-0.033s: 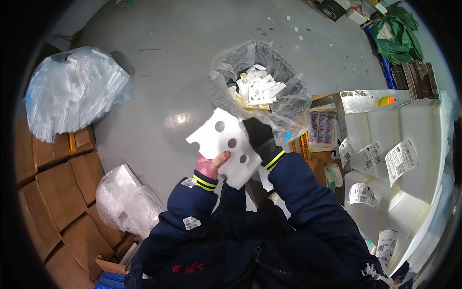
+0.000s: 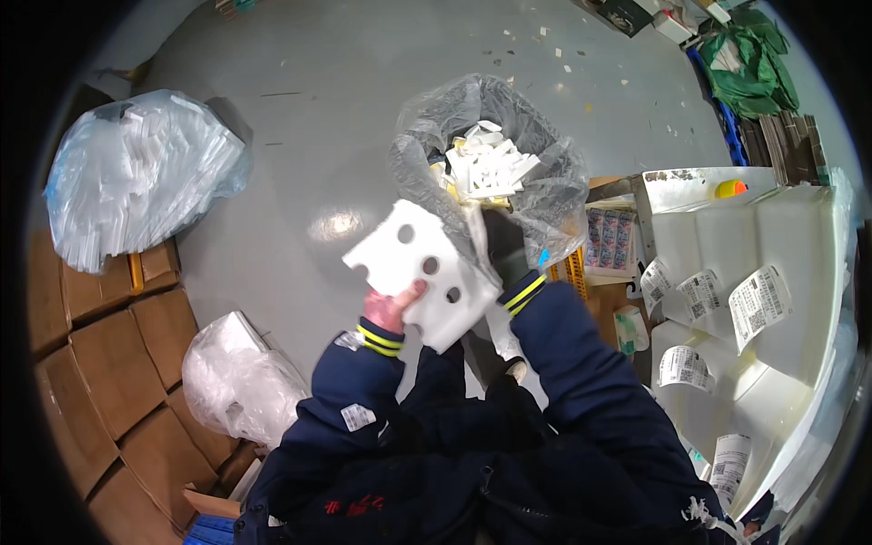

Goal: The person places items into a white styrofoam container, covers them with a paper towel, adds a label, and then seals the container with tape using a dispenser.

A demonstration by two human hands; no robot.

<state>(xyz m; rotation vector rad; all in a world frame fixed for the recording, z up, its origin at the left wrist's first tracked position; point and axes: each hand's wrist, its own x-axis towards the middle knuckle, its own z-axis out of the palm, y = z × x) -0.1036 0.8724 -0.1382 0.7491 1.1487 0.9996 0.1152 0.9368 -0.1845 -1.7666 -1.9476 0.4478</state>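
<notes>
The bare left hand (image 2: 392,309) pinches the lower edge of a white foam sheet with three round holes (image 2: 420,263), thumb on its face. The right hand in a dark glove (image 2: 505,245) grips the sheet's right edge. Beyond stands a clear plastic bag of white foam offcuts (image 2: 490,163) on the grey floor (image 2: 318,91).

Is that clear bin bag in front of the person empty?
No: the clear bin bag holds a heap of white foam scraps, just beyond the holed white foam piece held in the left hand.
</notes>
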